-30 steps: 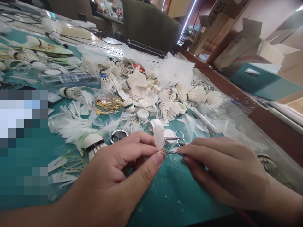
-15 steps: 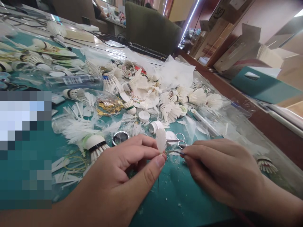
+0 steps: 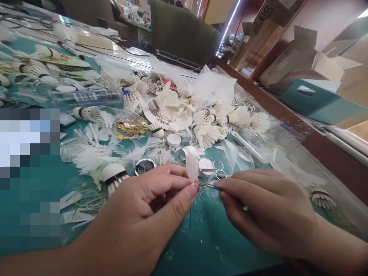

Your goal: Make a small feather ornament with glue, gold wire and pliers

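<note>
White feather point(image 3: 192, 168) is pinched at its base by the left hand point(image 3: 143, 214), above the green bench point(image 3: 230, 245); its long axis is held nearly vertical, tip upward. Slim metal tool point(image 3: 211, 186) is gripped by the right hand point(image 3: 273, 209), pointed leftward toward that base.

Left hand point(image 3: 135, 209): thumb point(image 3: 178, 207) and index finger point(image 3: 163, 184) closed in a pinch at the tips, remaining fingers curled behind. Left forearm point(image 3: 37, 262) enters from the lower left. Right hand point(image 3: 273, 211): back upward, fingers together and directed left, fingertips pinched. Right forearm point(image 3: 347, 243) enters from the lower right. The hands face each other, apart.
</note>
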### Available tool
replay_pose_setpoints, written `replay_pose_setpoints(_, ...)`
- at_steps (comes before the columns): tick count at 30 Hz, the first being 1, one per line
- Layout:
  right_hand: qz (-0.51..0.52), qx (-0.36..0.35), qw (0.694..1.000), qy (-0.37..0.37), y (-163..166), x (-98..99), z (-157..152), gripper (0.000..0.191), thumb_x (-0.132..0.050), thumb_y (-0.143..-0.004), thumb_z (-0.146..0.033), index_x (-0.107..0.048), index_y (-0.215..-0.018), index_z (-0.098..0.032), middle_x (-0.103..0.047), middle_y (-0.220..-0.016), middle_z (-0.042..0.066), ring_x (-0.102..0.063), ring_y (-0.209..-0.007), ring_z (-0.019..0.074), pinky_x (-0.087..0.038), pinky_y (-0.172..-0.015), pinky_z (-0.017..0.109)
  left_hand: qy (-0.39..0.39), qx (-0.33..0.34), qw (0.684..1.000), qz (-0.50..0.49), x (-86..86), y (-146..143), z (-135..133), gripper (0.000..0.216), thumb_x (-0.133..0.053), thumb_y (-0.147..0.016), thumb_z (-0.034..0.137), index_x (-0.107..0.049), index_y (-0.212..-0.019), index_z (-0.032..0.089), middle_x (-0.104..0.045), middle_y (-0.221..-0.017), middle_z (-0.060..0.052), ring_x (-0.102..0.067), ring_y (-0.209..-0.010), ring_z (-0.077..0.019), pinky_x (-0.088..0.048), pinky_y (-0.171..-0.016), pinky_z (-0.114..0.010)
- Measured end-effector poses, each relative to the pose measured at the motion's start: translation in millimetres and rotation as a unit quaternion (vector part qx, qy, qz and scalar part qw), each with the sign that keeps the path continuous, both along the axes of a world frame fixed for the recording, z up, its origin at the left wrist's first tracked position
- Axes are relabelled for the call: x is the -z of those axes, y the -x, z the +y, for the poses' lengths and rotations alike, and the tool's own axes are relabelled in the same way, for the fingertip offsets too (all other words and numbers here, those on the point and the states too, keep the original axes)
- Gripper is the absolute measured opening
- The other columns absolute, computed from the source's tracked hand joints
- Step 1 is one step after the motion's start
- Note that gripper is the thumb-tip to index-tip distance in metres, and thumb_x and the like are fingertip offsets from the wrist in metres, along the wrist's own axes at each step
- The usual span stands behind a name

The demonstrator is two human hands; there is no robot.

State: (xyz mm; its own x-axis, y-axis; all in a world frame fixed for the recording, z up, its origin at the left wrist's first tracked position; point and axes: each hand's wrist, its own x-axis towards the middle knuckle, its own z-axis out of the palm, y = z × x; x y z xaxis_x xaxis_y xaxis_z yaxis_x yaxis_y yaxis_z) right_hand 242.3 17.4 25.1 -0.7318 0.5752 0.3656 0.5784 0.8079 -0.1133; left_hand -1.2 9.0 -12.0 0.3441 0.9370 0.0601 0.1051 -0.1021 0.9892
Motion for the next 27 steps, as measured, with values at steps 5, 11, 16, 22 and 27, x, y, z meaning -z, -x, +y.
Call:
replay_pose_setpoints(5, -0.004, 0.0, 1.0, 0.008, 0.3, 0.4, 0.5, 0.026, -0.052, -0.106, -0.012, -0.065, -0.087, -0.022, -0.075, -0.075, 0.003, -0.062, -0.057, 0.0156, -0.047, -0.054, 0.031, -0.006, -0.007, 1.0, 0.009, -0.1, 0.7, 0.1, 0.029, -0.069, -0.107, 0.033, -0.083, -0.082, 0.031, -0.078, -0.09, 0.004, -0.075, -0.084, -0.0148, -0.062, -0.076, -0.018)
replay_pose_setpoints(11, 0.017, 0.023, 0.999, 0.017, -3.1, -6.6, 1.4, 0.026, -0.053, -0.106, -0.014, -0.068, -0.088, -0.023, -0.076, -0.073, 0.004, -0.066, -0.056, 0.0168, -0.048, -0.053, 0.032, 0.024, -0.015, 0.999, 0.027, -2.0, 2.2, -0.5, 0.029, -0.07, -0.104, 0.037, -0.085, -0.08, 0.032, -0.076, -0.07, 0.006, -0.069, -0.066, -0.0129, -0.058, -0.065, -0.017)
replay_pose_setpoints(16, 0.068, 0.034, 0.995, 0.066, -2.3, -13.6, -1.9, 0.019, -0.057, -0.104, -0.013, -0.071, -0.097, -0.024, -0.073, -0.065, 0.0, -0.066, -0.051, 0.0159, -0.053, -0.052, 0.029, 0.11, -0.031, 0.99, 0.088, -10.6, 0.2, -3.5, 0.036, -0.07, -0.096, 0.054, -0.084, -0.074, 0.03, -0.08, -0.065, 0.001, -0.072, -0.063, -0.0189, -0.054, -0.055, -0.024)
replay_pose_setpoints(22, 0.066, 0.03, 0.995, 0.064, -3.2, -11.7, 4.2, 0.02, -0.055, -0.105, -0.012, -0.072, -0.098, -0.022, -0.077, -0.072, 0.003, -0.067, -0.054, 0.0145, -0.048, -0.05, 0.029, 0.107, -0.018, 0.992, 0.068, -3.5, -1.0, -4.6, 0.036, -0.066, -0.1, 0.052, -0.084, -0.075, 0.033, -0.079, -0.059, 0.004, -0.07, -0.058, -0.0174, -0.051, -0.055, -0.024)
replay_pose_setpoints(27, -0.011, -0.017, 0.997, 0.081, -14.4, -10.7, 17.7, 0.021, -0.053, -0.11, -0.018, -0.073, -0.113, -0.018, -0.071, -0.073, 0.001, -0.062, -0.056, 0.0148, -0.041, -0.052, 0.031, 0.186, -0.061, 0.977, 0.088, -13.0, -5.6, -8.4, 0.04, -0.065, -0.096, 0.053, -0.075, -0.064, 0.03, -0.072, -0.053, 0.006, -0.068, -0.058, -0.0167, -0.05, -0.06, -0.027)
